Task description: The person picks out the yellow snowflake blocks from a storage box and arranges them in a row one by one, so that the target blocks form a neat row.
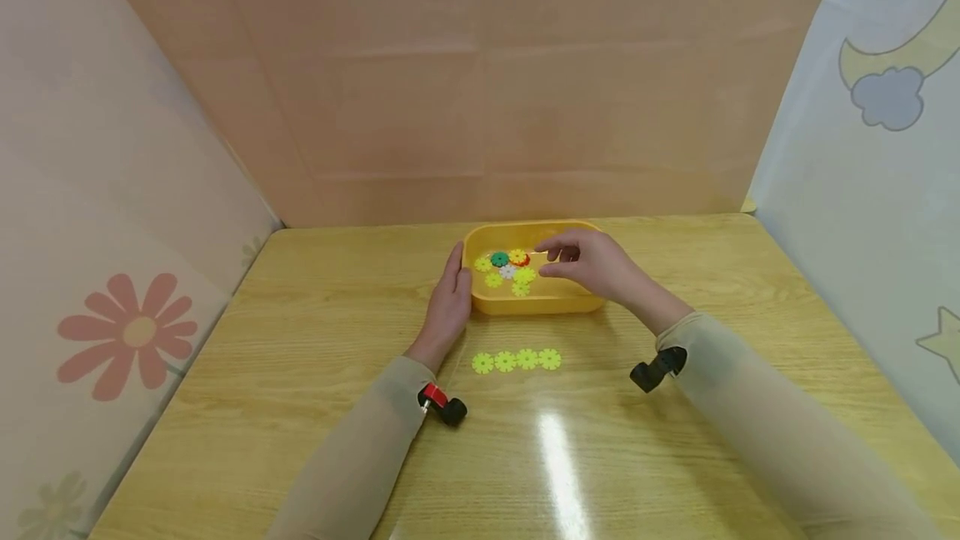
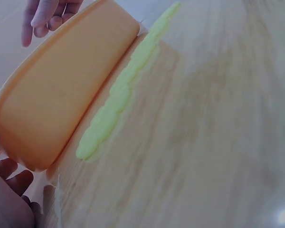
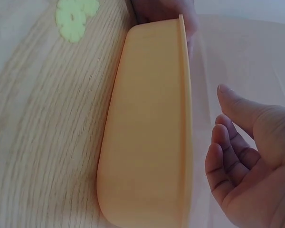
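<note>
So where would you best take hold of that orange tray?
Probably at its two short ends, one hand coming in from each side, fingertips under the rim. The tray stands upright and is longer than it is deep, and its rim juts out slightly. The left hand rests against the left end.

Upright orange tray (image 1: 537, 307), multicoloured notched discs (image 1: 507, 272) inside, four yellow discs (image 1: 527, 359) rowed in front

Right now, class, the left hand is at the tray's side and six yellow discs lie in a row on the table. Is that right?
Not six: the head view shows four yellow discs in a row on the table. The left hand is indeed at the side of the tray.
</note>
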The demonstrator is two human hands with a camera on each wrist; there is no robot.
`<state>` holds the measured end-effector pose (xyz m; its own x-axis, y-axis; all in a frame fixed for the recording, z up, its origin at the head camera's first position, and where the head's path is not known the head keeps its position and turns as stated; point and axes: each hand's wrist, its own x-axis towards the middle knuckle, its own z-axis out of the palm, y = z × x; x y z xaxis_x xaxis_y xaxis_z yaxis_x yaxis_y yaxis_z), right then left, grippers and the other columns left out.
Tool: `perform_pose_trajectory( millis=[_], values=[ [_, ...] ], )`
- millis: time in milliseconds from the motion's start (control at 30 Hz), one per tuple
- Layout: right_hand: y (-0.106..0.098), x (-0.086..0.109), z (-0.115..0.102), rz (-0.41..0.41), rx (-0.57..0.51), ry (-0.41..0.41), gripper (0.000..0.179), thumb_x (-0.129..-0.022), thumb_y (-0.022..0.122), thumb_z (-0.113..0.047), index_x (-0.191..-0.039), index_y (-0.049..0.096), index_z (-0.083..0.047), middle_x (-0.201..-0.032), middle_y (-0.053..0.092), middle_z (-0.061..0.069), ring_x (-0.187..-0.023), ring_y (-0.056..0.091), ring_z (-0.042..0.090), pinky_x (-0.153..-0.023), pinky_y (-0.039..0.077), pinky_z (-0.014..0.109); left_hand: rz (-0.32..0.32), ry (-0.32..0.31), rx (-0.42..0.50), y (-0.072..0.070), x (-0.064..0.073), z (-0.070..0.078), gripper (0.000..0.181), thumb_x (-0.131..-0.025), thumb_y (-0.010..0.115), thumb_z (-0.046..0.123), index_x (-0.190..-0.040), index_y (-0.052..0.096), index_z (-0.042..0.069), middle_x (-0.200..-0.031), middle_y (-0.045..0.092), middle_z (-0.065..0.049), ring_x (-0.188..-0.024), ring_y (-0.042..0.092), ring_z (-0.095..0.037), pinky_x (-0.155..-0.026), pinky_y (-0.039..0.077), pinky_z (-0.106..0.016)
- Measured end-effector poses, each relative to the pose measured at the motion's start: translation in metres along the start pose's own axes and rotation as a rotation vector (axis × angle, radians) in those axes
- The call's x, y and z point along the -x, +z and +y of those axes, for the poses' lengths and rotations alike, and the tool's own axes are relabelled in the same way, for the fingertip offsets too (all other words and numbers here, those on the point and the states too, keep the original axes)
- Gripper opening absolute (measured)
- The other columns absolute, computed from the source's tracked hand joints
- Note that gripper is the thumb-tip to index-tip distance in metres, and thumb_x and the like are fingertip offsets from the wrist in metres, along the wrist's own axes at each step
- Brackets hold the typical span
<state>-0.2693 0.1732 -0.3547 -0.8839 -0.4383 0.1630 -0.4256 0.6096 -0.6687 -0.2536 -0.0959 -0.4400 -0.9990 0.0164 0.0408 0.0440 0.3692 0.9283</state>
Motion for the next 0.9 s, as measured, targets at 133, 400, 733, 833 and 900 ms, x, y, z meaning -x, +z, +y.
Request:
perform_pose_trajectory(
  millis=[133, 400, 733, 833, 900],
  values=[
    [0.003, -0.01, 0.005, -0.006, 0.001, 0.003, 0.033, -0.1, 0.085, -0.019, -0.131, 0.081, -0.01, -0.106, 0.074, 0.004, -0.091, 0.064, 0.024, -0.081, 0.053, 0.042, -0.006, 0.006, 0.013, 0.0, 0.0, -0.001, 0.063, -0.119, 0.03, 0.042, -0.18, 0.016, 0.028, -0.182, 0.023, 0.005, -0.167, 0.021, -0.02, -0.135, 0.02, -0.045],
    [0.015, -0.028, 0.02, -0.029, -0.021, 0.018, 0.032, -0.098, 0.086, -0.012, -0.129, 0.081, -0.003, -0.105, 0.074, 0.007, -0.089, 0.063, 0.026, -0.079, 0.053, 0.039, -0.007, 0.009, 0.01, -0.001, 0.0, -0.001, 0.063, -0.119, 0.031, 0.038, -0.18, 0.017, 0.026, -0.182, 0.024, 0.004, -0.166, 0.022, -0.02, -0.135, 0.02, -0.045],
    [0.028, -0.043, 0.032, -0.077, -0.023, 0.023, 0.032, -0.096, 0.087, -0.01, -0.126, 0.081, 0.0, -0.104, 0.074, 0.008, -0.092, 0.063, 0.026, -0.084, 0.051, 0.038, 0.002, -0.003, 0.006, -0.001, 0.001, -0.001, 0.063, -0.119, 0.031, 0.037, -0.179, 0.018, 0.024, -0.182, 0.025, 0.004, -0.166, 0.023, -0.02, -0.134, 0.021, -0.045],
    [0.031, -0.046, 0.035, -0.096, -0.02, 0.035, 0.031, -0.097, 0.086, -0.011, -0.126, 0.08, -0.001, -0.105, 0.074, 0.008, -0.094, 0.063, 0.027, -0.086, 0.051, 0.039, 0.004, 0.003, 0.005, -0.001, 0.0, -0.001, 0.063, -0.12, 0.032, 0.037, -0.179, 0.018, 0.024, -0.182, 0.025, 0.004, -0.166, 0.024, -0.02, -0.134, 0.021, -0.045],
    [0.032, -0.048, 0.037, -0.11, -0.026, 0.047, 0.03, -0.098, 0.085, -0.011, -0.127, 0.08, -0.001, -0.107, 0.075, 0.009, -0.097, 0.064, 0.027, -0.09, 0.052, 0.041, 0.006, 0.002, 0.003, -0.002, 0.001, -0.001, 0.062, -0.119, 0.032, 0.037, -0.179, 0.019, 0.026, -0.181, 0.026, 0.004, -0.166, 0.024, -0.02, -0.134, 0.021, -0.044]
  ],
)
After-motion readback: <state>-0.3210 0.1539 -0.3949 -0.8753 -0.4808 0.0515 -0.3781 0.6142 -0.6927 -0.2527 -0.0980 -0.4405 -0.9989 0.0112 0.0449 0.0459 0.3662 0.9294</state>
